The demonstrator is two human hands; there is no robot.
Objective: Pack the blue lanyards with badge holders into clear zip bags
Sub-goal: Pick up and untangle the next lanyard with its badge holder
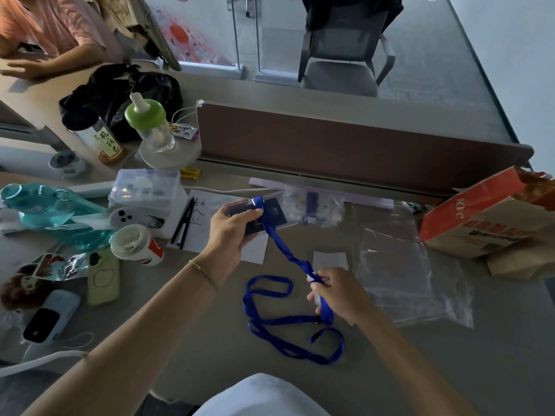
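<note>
The head view shows the left hand (229, 228) gripping a clear badge holder (258, 216) with a dark card inside, fingers curled round its near edge and thumb across the front. From the holder's top a blue lanyard (288, 319) runs down and toward the person, twisted and fairly taut, to the right hand (336, 294), whose fingertips pinch the strap just behind a pale fitting. So the strap's long axis lies on the diagonal between the two sets of fingers, and past the right fingers the rest trails in loose loops on the table (450, 370), below and between the hands, with a small black clip at its end. An empty clear zip bag (411, 280) lies flat just beyond the right hand's knuckles, nearer to that hand than to the left. The strap is bright blue, flat and limp; it will likely need gathering into a bundle before it fits the bag.
</note>
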